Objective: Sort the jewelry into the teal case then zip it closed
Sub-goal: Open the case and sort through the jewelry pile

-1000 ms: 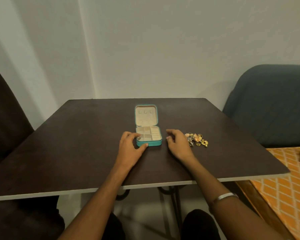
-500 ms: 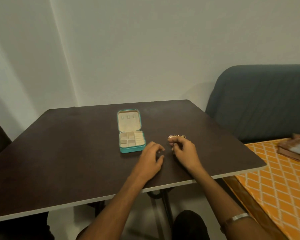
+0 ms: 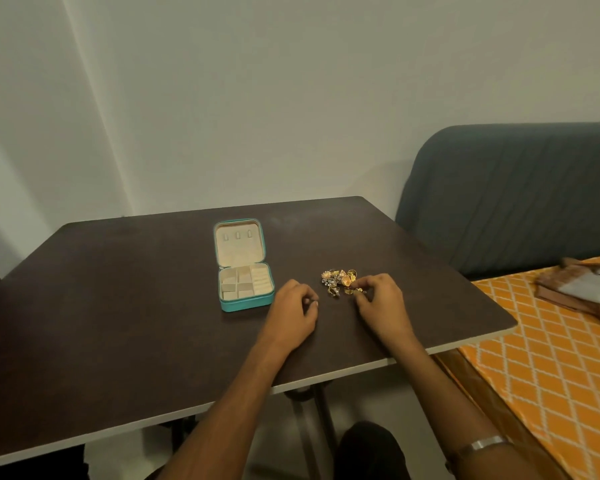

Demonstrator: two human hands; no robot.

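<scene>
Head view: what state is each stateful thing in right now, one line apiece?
teal case: open, lid laid back, compartments look empty.
jewelry: loose pile on the table, right of the case.
left hand: curled, resting on the table.
right hand: fingertips pinching at the pile's near edge.
</scene>
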